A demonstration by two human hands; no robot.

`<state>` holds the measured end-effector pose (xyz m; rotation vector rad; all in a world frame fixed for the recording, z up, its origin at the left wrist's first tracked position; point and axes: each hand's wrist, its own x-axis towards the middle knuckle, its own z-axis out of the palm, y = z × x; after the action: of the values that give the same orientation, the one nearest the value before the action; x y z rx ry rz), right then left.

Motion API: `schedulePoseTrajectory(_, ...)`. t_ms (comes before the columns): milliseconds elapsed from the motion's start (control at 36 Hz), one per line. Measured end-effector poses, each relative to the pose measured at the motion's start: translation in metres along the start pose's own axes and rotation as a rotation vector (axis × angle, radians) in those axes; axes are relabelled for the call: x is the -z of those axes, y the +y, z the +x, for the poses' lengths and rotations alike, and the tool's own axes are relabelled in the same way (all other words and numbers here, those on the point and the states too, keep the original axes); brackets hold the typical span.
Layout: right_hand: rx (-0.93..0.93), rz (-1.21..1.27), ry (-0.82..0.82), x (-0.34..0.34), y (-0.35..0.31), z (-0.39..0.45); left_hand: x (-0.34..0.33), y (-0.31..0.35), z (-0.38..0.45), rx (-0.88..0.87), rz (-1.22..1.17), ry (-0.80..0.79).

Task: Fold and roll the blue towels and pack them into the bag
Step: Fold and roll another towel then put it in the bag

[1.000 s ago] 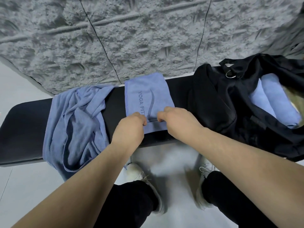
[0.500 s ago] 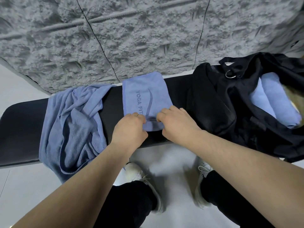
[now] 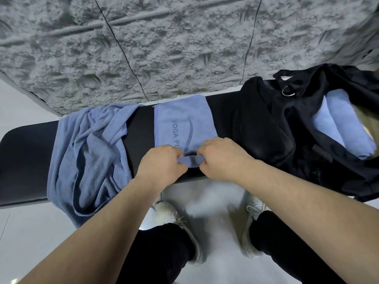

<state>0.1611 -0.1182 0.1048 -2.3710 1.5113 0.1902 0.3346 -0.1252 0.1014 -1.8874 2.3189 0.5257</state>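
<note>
A folded blue towel printed "YOGA FIT" lies flat across the black bench, its long side running away from me. Its near end is curled up into a small roll. My left hand and my right hand sit side by side on that roll, fingers curled round it. A crumpled blue towel lies heaped on the bench to the left, hanging over the near edge. An open black bag stands at the right, and inside it lies a rolled blue towel.
A rough grey wall rises right behind the bench. Pale floor lies below the bench's near edge, with my white shoes and black trouser legs on it. A metal ring hangs at the bag's strap.
Both hands have moved slightly away from me and turned the towel's near end over, so a small roll now shows between them where the edge lay flat before.
</note>
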Motion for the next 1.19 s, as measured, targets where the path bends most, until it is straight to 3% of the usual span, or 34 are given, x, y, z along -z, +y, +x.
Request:
schedulePoseTrajectory(333,-0.074,0.239,0.085,-0.003,0.004,0.001,0.003,0.003,0.004,0.018,-0.042,-0.021)
schedulePoseTrajectory(583,-0.037,0.033,0.274,-0.004,0.01,0.007,-0.002,0.0,0.003,0.009,-0.152,0.068)
schedulePoseTrajectory(722,-0.045,0.085,0.223,-0.005,0.008,0.01,-0.005,-0.002,0.006,0.005,-0.2,0.107)
schedulePoseTrajectory(833,-0.04,0.12,0.23,-0.007,0.007,0.007,-0.006,-0.003,0.009,0.0,-0.011,0.2)
schedulePoseTrajectory(1194,0.009,0.121,0.256,-0.008,0.005,0.002,-0.006,-0.003,0.008,-0.017,-0.104,0.203)
